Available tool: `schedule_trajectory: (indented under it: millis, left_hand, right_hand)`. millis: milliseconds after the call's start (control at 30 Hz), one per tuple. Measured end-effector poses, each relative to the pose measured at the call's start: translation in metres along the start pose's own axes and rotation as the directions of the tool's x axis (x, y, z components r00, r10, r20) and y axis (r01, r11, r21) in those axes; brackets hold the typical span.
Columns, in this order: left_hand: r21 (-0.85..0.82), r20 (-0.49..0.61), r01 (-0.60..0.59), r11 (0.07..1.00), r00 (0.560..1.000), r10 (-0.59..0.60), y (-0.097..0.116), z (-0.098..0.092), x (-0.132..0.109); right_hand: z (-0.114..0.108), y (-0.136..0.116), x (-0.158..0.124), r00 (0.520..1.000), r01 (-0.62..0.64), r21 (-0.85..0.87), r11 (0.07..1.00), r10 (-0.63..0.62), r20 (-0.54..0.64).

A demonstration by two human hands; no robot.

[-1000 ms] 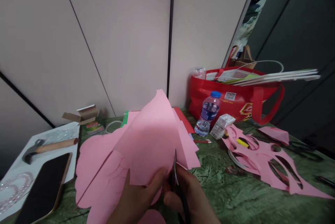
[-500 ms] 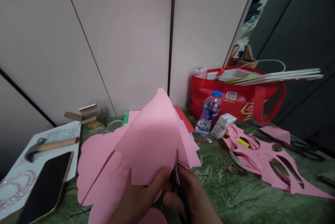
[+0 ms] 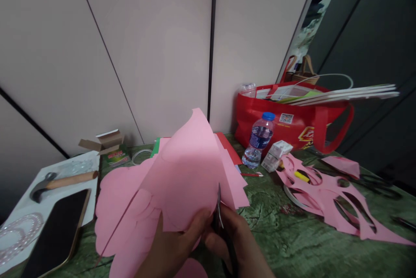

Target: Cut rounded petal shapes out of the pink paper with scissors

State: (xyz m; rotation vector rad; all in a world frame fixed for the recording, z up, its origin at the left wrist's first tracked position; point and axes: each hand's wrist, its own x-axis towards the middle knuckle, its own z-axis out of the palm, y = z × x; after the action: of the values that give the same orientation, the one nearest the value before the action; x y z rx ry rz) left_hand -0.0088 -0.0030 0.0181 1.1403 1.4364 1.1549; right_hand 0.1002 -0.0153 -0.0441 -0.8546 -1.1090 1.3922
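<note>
Left hand (image 3: 177, 240): thumb over the pink sheet (image 3: 193, 169), fingers mostly hidden; we read it as a closed pinch, steadying paper beside the blade.
Right hand (image 3: 238, 232): curled round the black grips of the scissors (image 3: 218, 208), close by the left thumb, probably so support and cutting edge stay together. We can't tell how far the loops are spread.
Scissors: tip pointing away from us, one blade in front of the sheet. Other blade isn't clear, so no call on its opening.
Pink sheet: in front of us, raised and bowed, top corner up toward the wall; likely lifted for blade access.
Scalloped paper (image 3: 117, 187): lies under and left of the sheet; handy there, we'd say.
Holed offcut (image 3: 328, 195): off to our right, well apart from the held sheet; looks parked as scrap.
Bottle (image 3: 260, 139): upright beside the small white carton (image 3: 275, 156), both in front of the red bag (image 3: 292, 117); back there they're out of elbow range, we think.
Hammer (image 3: 71, 180), phone (image 3: 56, 234): far left, away from the cutting.
</note>
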Motion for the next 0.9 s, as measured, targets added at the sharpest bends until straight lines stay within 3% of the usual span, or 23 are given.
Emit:
schedule_trajectory:
  millis: [133, 333, 500, 667, 833, 900]
  left_hand:
    - [0.023, -0.010, 0.039, 0.999, 0.999, -0.039, 0.001, 0.000, 0.000]
    - [0.058, -0.020, 0.003, 0.998, 1.000, -0.002, 0.005, -0.002, -0.001]
    - [0.076, -0.014, -0.008, 0.997, 1.000, 0.009, 0.002, -0.004, 0.002]
    - [0.096, -0.078, 0.004, 0.995, 0.997, 0.003, -0.001, -0.006, 0.003]
    - [0.096, 0.011, -0.030, 0.995, 1.000, 0.029, -0.001, -0.007, 0.004]
    - [0.136, -0.013, -0.038, 0.990, 0.999, 0.041, -0.003, -0.009, 0.005]
  right_hand:
    - [-0.001, 0.005, 0.002, 0.999, 0.028, 0.045, 0.999, -0.030, 0.041]
    - [-0.003, 0.016, 0.007, 0.997, 0.053, 0.006, 0.999, -0.053, 0.056]
    - [-0.004, 0.012, 0.007, 0.993, 0.054, 0.005, 0.999, -0.054, 0.104]
    - [-0.002, 0.006, 0.006, 0.993, 0.030, 0.031, 0.999, -0.033, 0.109]
    - [-0.003, 0.003, 0.008, 0.992, 0.004, 0.040, 0.999, -0.009, 0.129]
    - [-0.004, 0.004, 0.009, 0.991, -0.020, 0.029, 0.999, 0.016, 0.136]
